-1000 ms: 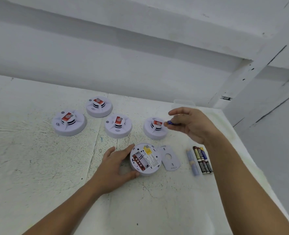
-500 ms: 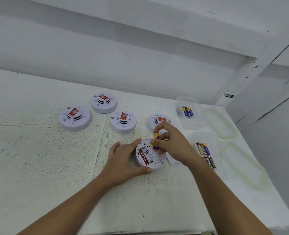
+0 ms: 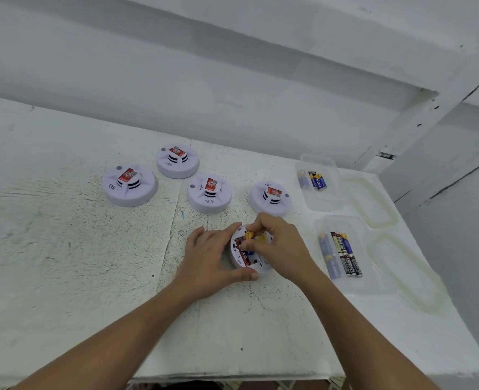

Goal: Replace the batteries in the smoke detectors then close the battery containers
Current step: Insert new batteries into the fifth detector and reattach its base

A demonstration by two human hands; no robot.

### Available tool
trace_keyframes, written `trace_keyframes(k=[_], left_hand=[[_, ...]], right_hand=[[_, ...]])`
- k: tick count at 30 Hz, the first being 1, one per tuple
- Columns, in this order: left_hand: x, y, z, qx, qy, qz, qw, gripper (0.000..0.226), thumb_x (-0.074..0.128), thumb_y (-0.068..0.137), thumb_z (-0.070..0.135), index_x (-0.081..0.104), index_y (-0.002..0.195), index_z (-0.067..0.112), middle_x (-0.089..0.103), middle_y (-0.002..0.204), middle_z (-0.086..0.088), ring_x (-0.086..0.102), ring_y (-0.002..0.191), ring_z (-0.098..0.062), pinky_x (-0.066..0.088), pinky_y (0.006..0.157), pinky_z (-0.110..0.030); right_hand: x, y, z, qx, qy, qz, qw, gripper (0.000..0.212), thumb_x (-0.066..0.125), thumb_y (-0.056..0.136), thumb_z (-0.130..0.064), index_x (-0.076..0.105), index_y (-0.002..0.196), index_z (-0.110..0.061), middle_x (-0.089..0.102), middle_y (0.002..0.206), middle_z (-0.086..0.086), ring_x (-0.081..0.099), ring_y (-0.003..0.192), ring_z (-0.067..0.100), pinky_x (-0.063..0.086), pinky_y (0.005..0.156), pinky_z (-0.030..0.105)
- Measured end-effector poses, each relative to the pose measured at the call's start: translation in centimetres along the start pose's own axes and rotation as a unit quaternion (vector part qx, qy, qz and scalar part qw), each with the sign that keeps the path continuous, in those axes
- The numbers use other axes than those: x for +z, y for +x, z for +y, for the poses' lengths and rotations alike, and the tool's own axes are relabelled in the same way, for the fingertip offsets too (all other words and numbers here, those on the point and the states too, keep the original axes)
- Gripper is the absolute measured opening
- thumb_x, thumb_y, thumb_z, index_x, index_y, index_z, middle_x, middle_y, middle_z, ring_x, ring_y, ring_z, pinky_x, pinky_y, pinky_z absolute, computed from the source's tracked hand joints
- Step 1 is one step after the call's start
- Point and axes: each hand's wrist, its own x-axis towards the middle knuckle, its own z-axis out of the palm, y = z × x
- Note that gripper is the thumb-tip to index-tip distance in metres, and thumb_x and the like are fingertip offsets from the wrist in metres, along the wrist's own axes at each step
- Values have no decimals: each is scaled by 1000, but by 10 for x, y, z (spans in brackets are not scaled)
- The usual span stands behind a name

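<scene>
Head view: the upturned smoke detector (image 3: 256, 263) is lying on the white table (image 3: 92, 263), its battery bay facing up. The left hand (image 3: 213, 257) is gripping its left rim, thumb and fingers curled around it. The right hand (image 3: 280, 243) is pinching a yellow-and-blue battery (image 3: 250, 235) over the bay. Four more smoke detectors (image 3: 209, 192) are sitting behind it. To its right, a clear container (image 3: 325, 223) is holding loose batteries (image 3: 342, 254); another container (image 3: 321, 201) is standing behind that one.

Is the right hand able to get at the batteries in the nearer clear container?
Probably yes: those batteries lie in a lidless container beside the right hand, nothing between; but it pinches a battery.
</scene>
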Motion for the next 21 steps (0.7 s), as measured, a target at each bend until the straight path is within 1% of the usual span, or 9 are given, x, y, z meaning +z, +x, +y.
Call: trace_keyframes(k=[2, 3, 5, 7, 12, 15, 17, 20, 21], left_hand=[[-1, 0, 2, 5, 6, -2, 1000, 108, 48, 54, 89, 22, 145, 39, 46, 135, 17, 30, 129, 0, -4, 112, -26], [-2, -1, 2, 7, 9, -2, 1000, 108, 47, 55, 89, 22, 146, 38, 45, 135, 17, 30, 129, 0, -5, 111, -25], [-2, -1, 3, 13, 23, 0, 1000, 106, 45, 57, 88, 22, 146, 36, 45, 136, 16, 30, 129, -1, -5, 111, -25], [-1, -2, 3, 21, 41, 3, 999, 105, 42, 59, 88, 23, 146, 33, 45, 136, 16, 31, 129, -3, -3, 112, -28], [1, -4, 2, 24, 76, 0, 997, 104, 36, 62, 88, 22, 146, 29, 44, 138, 17, 31, 129, -3, -1, 115, -40], [1, -5, 2, 24, 92, 1, 996, 102, 36, 64, 88, 24, 146, 28, 44, 138, 17, 32, 130, -2, -2, 114, -46], [1, -5, 3, 23, 99, 2, 995, 101, 34, 65, 88, 25, 145, 28, 43, 139, 18, 32, 131, -2, -3, 113, -48], [2, -5, 2, 24, 102, 5, 994, 101, 30, 65, 89, 26, 145, 28, 43, 140, 18, 33, 131, -2, -3, 113, -48], [2, -5, 2, 25, 100, 7, 995, 101, 30, 65, 89, 26, 145, 28, 43, 140, 18, 33, 131, -2, -3, 113, -48]], right_hand=[[-1, 3, -1, -8, -7, -7, 1000, 17, 77, 72, -20, 62, 80, -15, 62, 85, -2, 57, 81, 11, 49, 71, 29], [-2, 4, -2, -14, -15, -14, 1000, 19, 77, 72, -19, 62, 81, -14, 60, 86, 0, 55, 82, 13, 47, 70, 27], [-4, 6, -3, -21, -29, -33, 999, 21, 78, 71, -19, 59, 80, -16, 54, 87, 0, 51, 80, 8, 40, 65, 19], [-5, 8, -2, -19, -41, -54, 998, 25, 79, 71, -20, 55, 79, -21, 50, 88, -3, 48, 78, 4, 35, 63, 14], [-4, 8, 1, 1, -33, -75, 997, 31, 80, 69, -20, 50, 74, -29, 50, 93, -1, 49, 80, 6, 41, 66, 17], [-4, 8, 2, 3, -30, -77, 997, 27, 80, 69, -20, 55, 80, -21, 50, 95, 0, 51, 83, 9, 44, 69, 19], [-5, 8, 3, 3, -27, -77, 997, 27, 80, 70, -20, 56, 83, -20, 50, 97, 0, 51, 86, 12, 44, 70, 19], [-4, 7, 7, -9, -26, -78, 997, 28, 79, 72, -22, 53, 79, -29, 46, 98, -4, 48, 89, 8, 43, 72, 15], [-3, 6, 9, -18, -24, -72, 997, 27, 79, 73, -23, 53, 80, -30, 44, 98, -6, 47, 90, 5, 43, 73, 14]])
